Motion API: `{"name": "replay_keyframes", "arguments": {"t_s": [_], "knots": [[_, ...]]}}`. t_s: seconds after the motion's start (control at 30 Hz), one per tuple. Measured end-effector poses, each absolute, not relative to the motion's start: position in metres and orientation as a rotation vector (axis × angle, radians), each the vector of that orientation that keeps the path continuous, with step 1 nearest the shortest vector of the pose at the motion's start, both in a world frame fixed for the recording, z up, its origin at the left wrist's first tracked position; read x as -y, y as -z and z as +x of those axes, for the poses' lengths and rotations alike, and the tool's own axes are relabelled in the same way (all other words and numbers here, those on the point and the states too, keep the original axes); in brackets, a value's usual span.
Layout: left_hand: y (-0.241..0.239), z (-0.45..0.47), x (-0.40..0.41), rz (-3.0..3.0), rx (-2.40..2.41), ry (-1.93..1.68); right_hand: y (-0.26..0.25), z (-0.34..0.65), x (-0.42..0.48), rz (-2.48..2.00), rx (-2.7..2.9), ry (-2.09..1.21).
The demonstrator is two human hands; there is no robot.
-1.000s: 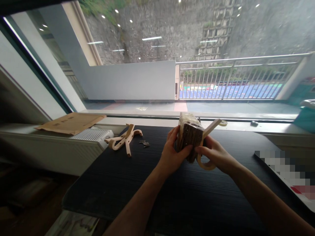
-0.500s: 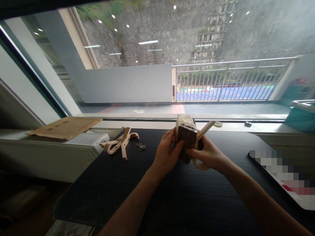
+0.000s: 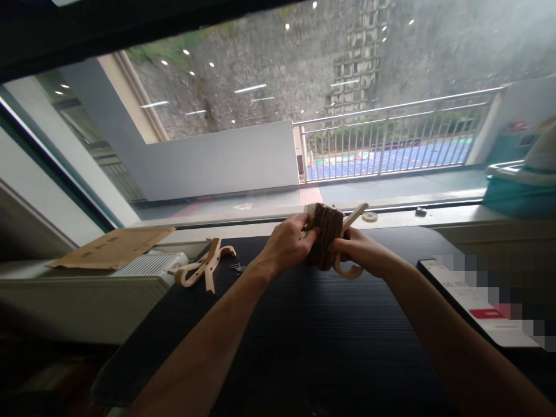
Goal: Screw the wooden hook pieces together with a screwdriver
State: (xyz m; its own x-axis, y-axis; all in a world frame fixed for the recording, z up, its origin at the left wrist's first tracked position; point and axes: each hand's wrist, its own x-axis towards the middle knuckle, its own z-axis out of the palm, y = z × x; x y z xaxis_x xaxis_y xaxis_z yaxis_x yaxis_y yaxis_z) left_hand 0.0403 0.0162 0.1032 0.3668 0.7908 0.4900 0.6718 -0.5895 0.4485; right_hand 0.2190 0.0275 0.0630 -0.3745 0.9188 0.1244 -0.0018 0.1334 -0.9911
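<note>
Both my hands hold a dark brown wooden block (image 3: pixel 325 231) just above the black table (image 3: pixel 313 341). My left hand (image 3: pixel 284 246) wraps its left side with the thumb on top. My right hand (image 3: pixel 362 252) grips the block's right side together with a pale curved wooden hook piece (image 3: pixel 354 223) pressed against it. The hook's straight arm sticks up to the right and its curl (image 3: pixel 347 272) shows under my right fingers.
Further curved wooden pieces (image 3: pixel 202 269) and small screws (image 3: pixel 238 267) lie at the table's far left. A brown envelope (image 3: pixel 110 248) rests on a white radiator (image 3: pixel 147 263). A tape roll (image 3: pixel 369 216) sits on the windowsill. A paper sheet (image 3: pixel 473 301) lies at right.
My hands and the block have shifted farther from me, toward the window, and the block has turned so its dark side faces me. The camera tilted upward.
</note>
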Motion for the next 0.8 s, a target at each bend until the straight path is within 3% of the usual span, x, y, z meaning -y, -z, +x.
{"name": "replay_keyframes", "arguments": {"t_s": [0.8], "knots": [[-0.1044, 0.0427, -0.0246, 2.434, -1.313, -1.01, -0.0597, 0.2223, -0.031, -0.882, 1.522, -1.419]]}}
